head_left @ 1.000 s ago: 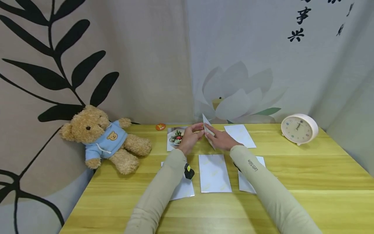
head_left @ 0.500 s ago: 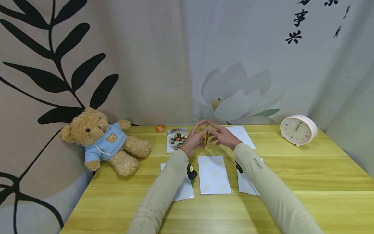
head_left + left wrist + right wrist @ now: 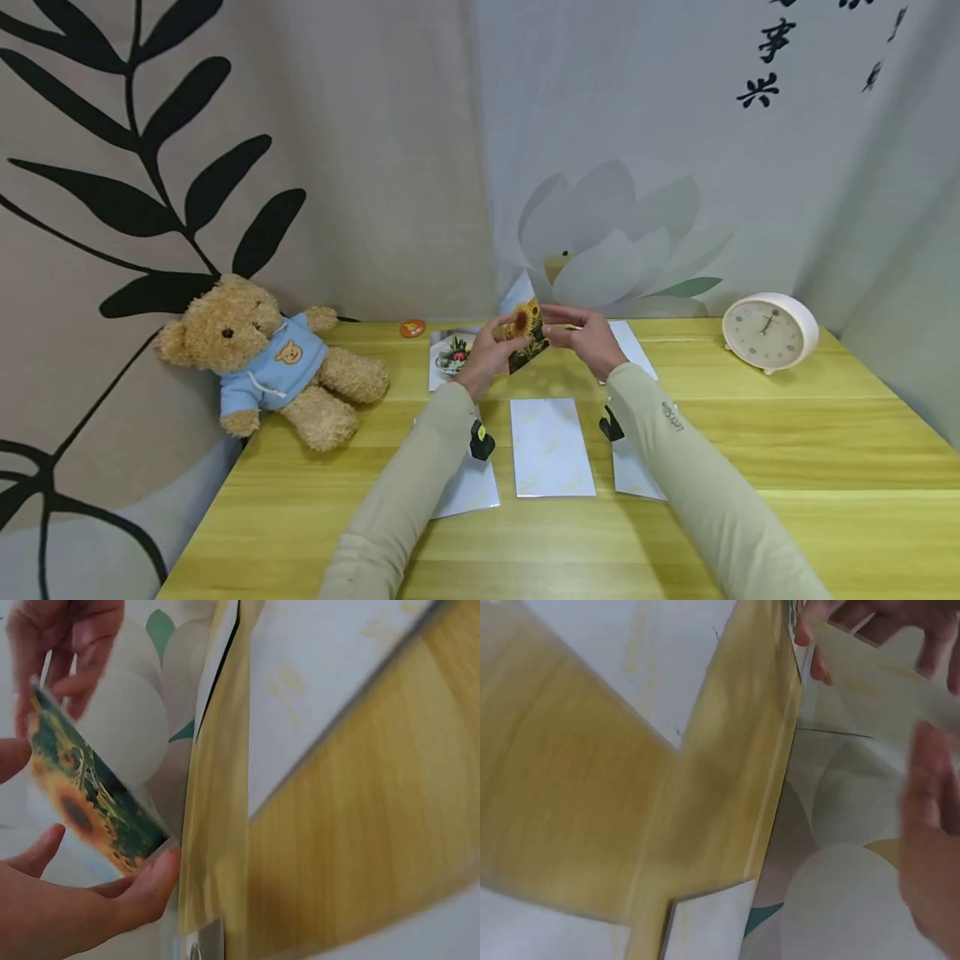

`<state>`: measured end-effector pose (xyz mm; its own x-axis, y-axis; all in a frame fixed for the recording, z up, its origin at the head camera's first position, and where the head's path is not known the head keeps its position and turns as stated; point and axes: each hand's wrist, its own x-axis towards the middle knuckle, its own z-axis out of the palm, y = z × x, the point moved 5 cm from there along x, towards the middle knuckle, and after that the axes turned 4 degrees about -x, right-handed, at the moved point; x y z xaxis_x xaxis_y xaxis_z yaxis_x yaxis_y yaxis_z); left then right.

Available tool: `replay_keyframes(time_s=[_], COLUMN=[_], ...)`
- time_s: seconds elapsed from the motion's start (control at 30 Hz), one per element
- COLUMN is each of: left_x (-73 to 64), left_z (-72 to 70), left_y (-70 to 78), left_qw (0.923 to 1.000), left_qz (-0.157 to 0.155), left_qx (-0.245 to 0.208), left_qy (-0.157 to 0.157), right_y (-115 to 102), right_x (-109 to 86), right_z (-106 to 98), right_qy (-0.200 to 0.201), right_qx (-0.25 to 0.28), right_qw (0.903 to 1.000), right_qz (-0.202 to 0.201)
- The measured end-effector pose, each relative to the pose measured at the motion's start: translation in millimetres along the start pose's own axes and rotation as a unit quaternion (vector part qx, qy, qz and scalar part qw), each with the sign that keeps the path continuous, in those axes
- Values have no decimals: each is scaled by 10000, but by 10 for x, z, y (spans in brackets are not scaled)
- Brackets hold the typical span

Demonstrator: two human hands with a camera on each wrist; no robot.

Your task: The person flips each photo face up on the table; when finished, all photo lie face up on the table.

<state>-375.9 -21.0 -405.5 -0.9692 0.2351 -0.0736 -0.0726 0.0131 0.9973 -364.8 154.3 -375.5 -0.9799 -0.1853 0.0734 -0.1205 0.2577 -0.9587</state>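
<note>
A card printed with sunflowers [image 3: 525,323] is held up above the far part of the table, tilted, its picture side towards the head camera. My left hand [image 3: 486,357] pinches it between thumb and fingers along its edges, as the left wrist view also shows. My right hand [image 3: 588,337] is at the card's right edge with fingers extended; whether they touch it is hard to tell. In the right wrist view the card's pale back [image 3: 870,679] shows, and the right hand [image 3: 934,832] is blurred. A bowl-of-vegetables picture card [image 3: 452,353] lies behind my left hand.
On the wooden table [image 3: 551,546] lie several white-backed cards, including a middle one [image 3: 553,448], a left one [image 3: 468,487] and a far right one [image 3: 633,348]. A teddy bear [image 3: 281,367] leans at left; a round clock [image 3: 768,332] stands at right. An orange sticker [image 3: 412,328] is at the back edge.
The card between my hands has turned from its white back, through edge-on, to show its sunflower side. My right hand has shifted slightly right, to the card's edge.
</note>
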Motion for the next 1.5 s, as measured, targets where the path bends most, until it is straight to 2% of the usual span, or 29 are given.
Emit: replay_keyframes(time_s=[0.1,0.23,0.37,0.5,0.63,0.8,0.97,1.13,1.3,1.5], left_x=[-3,-27,-40,-24,-20,-11,-28,-29,-20,11], left_z=[-37,-64,-79,-92,-137,-163,-177,-189,-199,-177], left_y=[5,-6,0,9,-11,-83,-130,-161,-150,-121], left_qw=[9998,9996,9995,9994,9991,9989,9972,9963,9938,9931], left_qz=[9,-16,26,72,-62,-212,-252,-464,-626,-643], left_qx=[142,164,123,167,305,393,662,660,887,981], left_qy=[164,244,295,282,302,154,248,281,241,55], right_y=[22,99,162,182,225,362,480,492,490,481], right_x=[0,-8,-28,-42,-35,-23,-11,-11,-15,-24], right_z=[-71,-119,-160,-193,-196,-171,-163,-137,-87,-69], right_qy=[546,894,1086,1170,991,508,191,-121,-398,-534], right_qx=[121,26,-442,-1239,-1737,-1416,-1163,-1170,-1176,-1211], right_qw=[9984,9960,9931,9853,9798,9869,9882,9871,9850,9834], right_qz=[-99,-28,-6,-99,23,588,981,1085,1197,1245])
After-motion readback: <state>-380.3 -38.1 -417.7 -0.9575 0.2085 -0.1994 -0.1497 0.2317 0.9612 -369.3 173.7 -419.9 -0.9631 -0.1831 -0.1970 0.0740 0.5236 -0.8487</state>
